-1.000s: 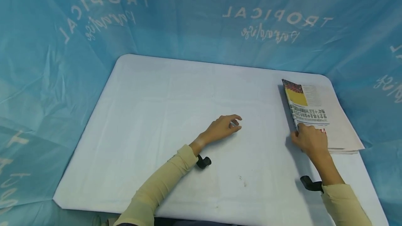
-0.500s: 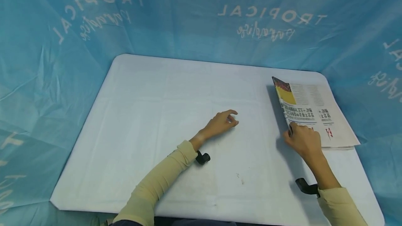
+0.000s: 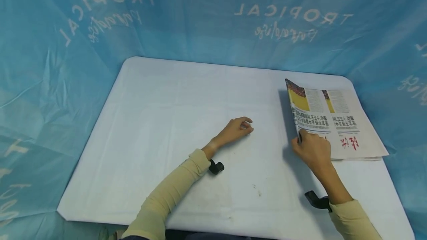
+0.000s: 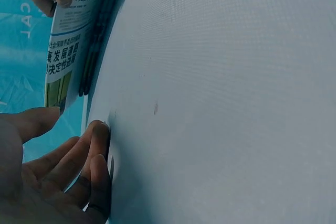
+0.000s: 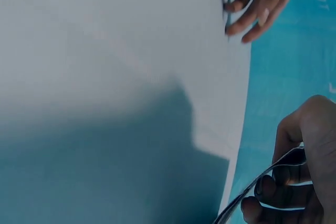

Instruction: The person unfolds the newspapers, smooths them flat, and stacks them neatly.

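At the right of the table, my right hand (image 3: 313,149) pinches the left edge of a folded newspaper (image 3: 298,101). That edge is raised and casts a shadow on the table. Beneath it to the right lies more newspaper (image 3: 353,134) with matching print and red characters; I cannot tell how many lie there. In the right wrist view the paper's thin edge (image 5: 252,187) runs between the thumb and fingers. My left hand (image 3: 235,128) is at mid-table with loosely bent fingers, holding nothing. From the left wrist, the raised newspaper (image 4: 65,51) shows beyond these fingers.
A white cloth covers the table (image 3: 166,121), with small dark marks near its front. Blue printed curtains (image 3: 200,29) hang around its back and sides. A black wrist mount (image 3: 317,200) juts from the right wrist, another mount (image 3: 216,167) from the left.
My right hand has drawn the newspaper's raised edge to the left, uncovering more print and the red characters on the paper underneath. My left hand has barely moved.
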Demonstrator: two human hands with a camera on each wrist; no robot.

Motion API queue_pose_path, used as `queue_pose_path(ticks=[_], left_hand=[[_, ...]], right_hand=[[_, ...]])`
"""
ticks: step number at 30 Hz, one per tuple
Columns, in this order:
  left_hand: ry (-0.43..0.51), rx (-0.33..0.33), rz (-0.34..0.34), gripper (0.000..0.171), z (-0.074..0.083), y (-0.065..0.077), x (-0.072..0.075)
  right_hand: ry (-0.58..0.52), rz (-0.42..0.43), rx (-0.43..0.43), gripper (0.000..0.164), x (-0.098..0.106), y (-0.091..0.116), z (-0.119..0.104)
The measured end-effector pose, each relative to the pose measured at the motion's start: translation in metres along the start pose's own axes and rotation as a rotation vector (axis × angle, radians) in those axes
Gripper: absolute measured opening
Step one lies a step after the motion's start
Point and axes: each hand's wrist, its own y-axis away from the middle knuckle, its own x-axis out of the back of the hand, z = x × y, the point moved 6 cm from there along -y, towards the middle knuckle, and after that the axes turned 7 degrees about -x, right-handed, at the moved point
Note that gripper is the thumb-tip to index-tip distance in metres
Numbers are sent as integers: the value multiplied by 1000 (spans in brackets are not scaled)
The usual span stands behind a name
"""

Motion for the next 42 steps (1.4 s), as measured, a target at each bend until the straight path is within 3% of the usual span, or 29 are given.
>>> queue_pose_path(ticks=[13,26,34,42], left_hand=[[-5,-15,-27,40,1,3,0],[32,16,-13,47,-1,5,1],[53,54,14,49,-2,7,-1],[45,36,24,45,2,4,2]], right_hand=[[-64,36,26,26,-21,5,-42],[-99,-52,39,21,-42,16,-82],[-122,-107,44,19,-53,26,-95],[-131,-115,51,17,-56,27,-106]])
